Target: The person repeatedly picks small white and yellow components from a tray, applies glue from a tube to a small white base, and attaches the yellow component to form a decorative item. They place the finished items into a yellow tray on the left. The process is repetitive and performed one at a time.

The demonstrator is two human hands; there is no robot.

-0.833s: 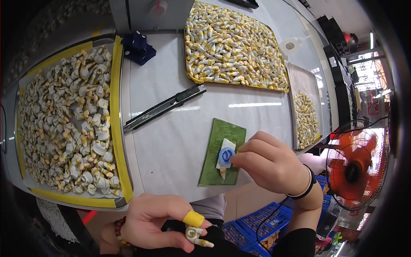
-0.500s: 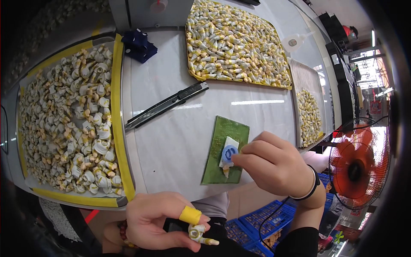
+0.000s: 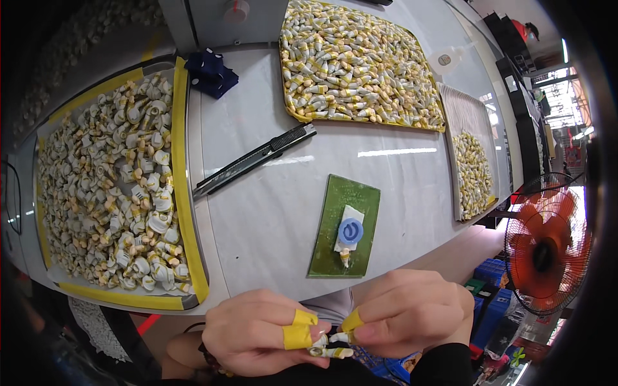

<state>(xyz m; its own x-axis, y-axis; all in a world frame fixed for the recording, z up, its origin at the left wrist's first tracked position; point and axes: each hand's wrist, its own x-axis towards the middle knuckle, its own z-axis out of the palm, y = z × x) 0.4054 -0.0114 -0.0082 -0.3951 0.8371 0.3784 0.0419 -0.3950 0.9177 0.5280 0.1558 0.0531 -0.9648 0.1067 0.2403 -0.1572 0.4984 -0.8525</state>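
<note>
Low in front of me, my left hand, with yellow tape round its fingers, pinches a small white figurine part with yellow bands and a pale end. My right hand is closed on a small white-and-yellow limb-like piece, held against or right beside that part; their contact is partly hidden by fingers. Beyond the hands lies a green board. On it a blue round mould-like piece rests on a white pad, with another small limb piece at its near edge.
A tray with yellow-taped edges full of white parts stands left. At the back is a tray of limb pieces, with a smaller tray to its right. A black utility knife, dark blue cloth and orange fan are around.
My right hand has drawn back from the blue piece toward me and now meets my left hand, with a limb piece in its fingers. My left hand has shifted slightly right.
</note>
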